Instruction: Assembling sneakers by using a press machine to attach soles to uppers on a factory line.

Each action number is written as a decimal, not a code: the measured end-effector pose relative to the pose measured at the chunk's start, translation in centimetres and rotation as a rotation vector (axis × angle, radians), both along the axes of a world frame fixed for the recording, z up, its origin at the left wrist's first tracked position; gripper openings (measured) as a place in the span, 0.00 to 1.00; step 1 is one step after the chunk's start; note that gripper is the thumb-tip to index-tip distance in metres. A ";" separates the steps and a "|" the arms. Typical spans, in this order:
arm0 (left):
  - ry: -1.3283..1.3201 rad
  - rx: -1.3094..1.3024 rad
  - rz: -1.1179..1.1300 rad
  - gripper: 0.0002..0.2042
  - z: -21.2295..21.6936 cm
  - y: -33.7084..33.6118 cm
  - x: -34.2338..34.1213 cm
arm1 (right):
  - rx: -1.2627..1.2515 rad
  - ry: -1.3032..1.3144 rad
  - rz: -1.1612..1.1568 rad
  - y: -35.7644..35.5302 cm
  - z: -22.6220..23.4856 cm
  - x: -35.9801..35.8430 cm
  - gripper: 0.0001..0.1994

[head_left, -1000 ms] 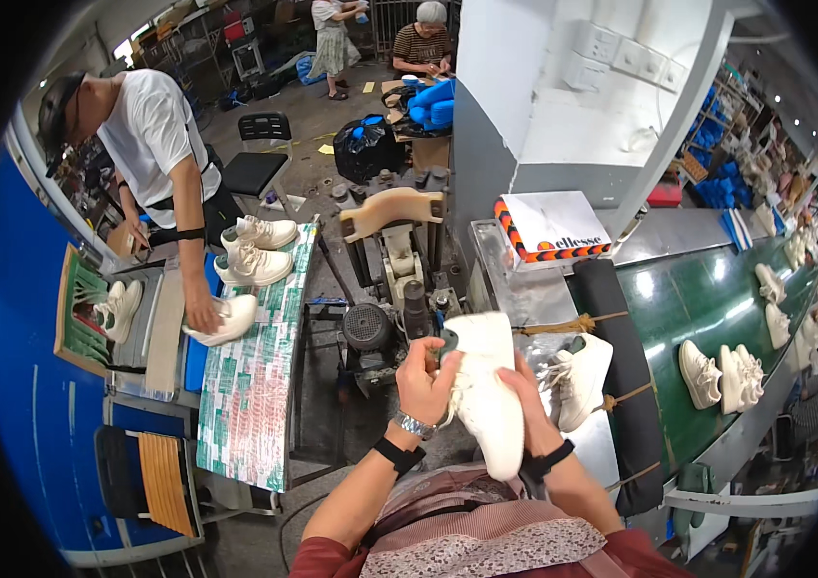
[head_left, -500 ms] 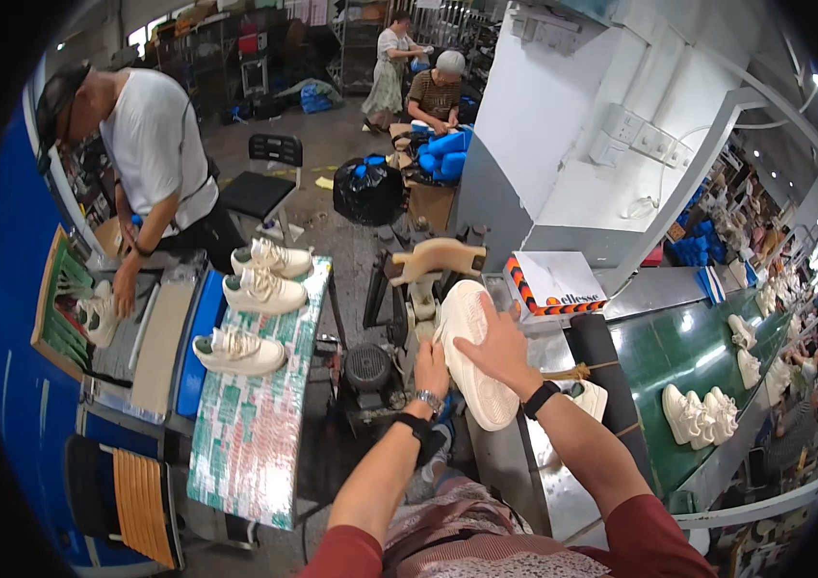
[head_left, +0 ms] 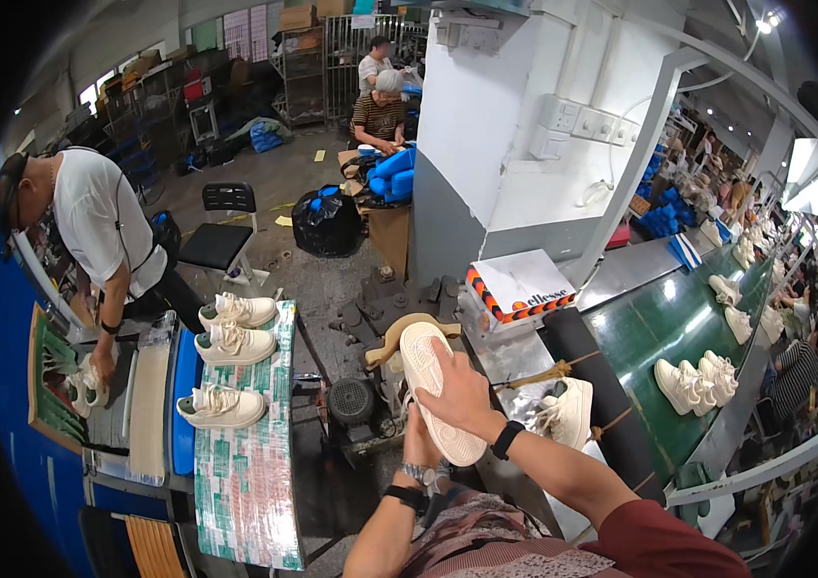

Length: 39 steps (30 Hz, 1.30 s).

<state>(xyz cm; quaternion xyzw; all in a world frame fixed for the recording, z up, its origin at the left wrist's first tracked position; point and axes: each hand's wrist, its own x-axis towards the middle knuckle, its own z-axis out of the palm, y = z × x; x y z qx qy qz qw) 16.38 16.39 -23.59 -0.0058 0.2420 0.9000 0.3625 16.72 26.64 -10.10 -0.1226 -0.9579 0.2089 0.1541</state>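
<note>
A cream sneaker (head_left: 422, 371) is held in front of me with its textured sole turned up toward me. My right hand (head_left: 462, 393) is closed around its side, the fingers lying over the sole. Under the near left edge, my left hand (head_left: 418, 441) supports the shoe; most of its fingers are hidden behind it. Beyond the toe is a machine with a curved tan pad (head_left: 385, 344). Another white sneaker (head_left: 572, 412) stands on the metal bench, just right of my right wrist.
Three white sneakers (head_left: 226, 407) stand on a wrapped board (head_left: 245, 501) to the left. A co-worker (head_left: 101, 222) handles a shoe there. At right are a shoebox (head_left: 519, 284) and a green conveyor (head_left: 611, 337) carrying several shoes. A motor (head_left: 351, 400) sits below the machine.
My view has swung to the right and up. Both hands have drawn the sneaker lower and nearer to me, and my left hand has slid down to its underside.
</note>
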 end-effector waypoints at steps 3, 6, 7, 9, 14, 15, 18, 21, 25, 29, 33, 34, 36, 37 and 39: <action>-0.199 0.174 -0.037 0.36 3.5 0.5 1.4 | -0.012 -0.019 -0.033 -0.6 -0.5 0.5 0.47; -0.156 0.175 -0.007 0.36 3.9 0.9 2.2 | -0.040 0.090 -0.061 -0.9 -0.6 1.0 0.47; -0.144 0.163 0.006 0.36 3.9 0.9 2.3 | -0.043 0.081 -0.050 -0.9 -0.6 1.1 0.47; -0.147 0.147 0.006 0.35 3.7 0.9 2.3 | -0.061 0.157 -0.053 -0.9 -0.6 1.3 0.48; -0.133 0.151 -0.018 0.36 3.7 0.6 2.5 | -0.057 0.211 -0.056 -1.4 -0.2 2.4 0.48; -0.133 0.146 -0.024 0.36 3.9 0.3 2.4 | -0.077 0.220 -0.060 -1.7 0.0 2.5 0.48; -0.143 0.105 -0.033 0.36 2.0 -0.6 2.9 | -0.116 0.234 -0.062 -2.6 0.0 3.3 0.48; -0.202 -0.041 -0.143 0.34 -0.6 -4.1 4.8 | -0.111 0.306 0.034 -3.4 -0.3 6.7 0.47; 0.071 -0.324 -0.472 0.30 -0.9 -13.5 4.4 | -1.602 0.335 -0.292 -1.0 -2.7 11.5 0.33; 0.448 -0.666 -0.690 0.27 1.6 -21.2 4.2 | -2.096 -0.095 -0.030 -0.5 -5.5 5.0 0.28; 0.607 -1.090 -0.716 0.30 0.0 -25.2 6.1 | -2.372 -0.074 0.168 -3.6 -6.7 -0.4 0.24; 0.553 -1.150 -0.661 0.31 0.4 -24.5 6.7 | -2.270 0.049 0.117 -5.2 -6.5 -0.7 0.23; 0.658 -1.178 -0.670 0.30 -1.8 -22.5 6.6 | -2.185 0.099 0.182 -4.4 -7.1 1.1 0.28; 0.717 -1.207 -0.628 0.29 -0.5 -19.5 7.2 | -2.119 0.112 0.212 -3.5 -5.9 3.5 0.36; 0.864 -1.164 -0.718 0.28 -2.8 -15.5 7.0 | -1.862 0.103 0.256 -1.3 -4.0 7.8 0.52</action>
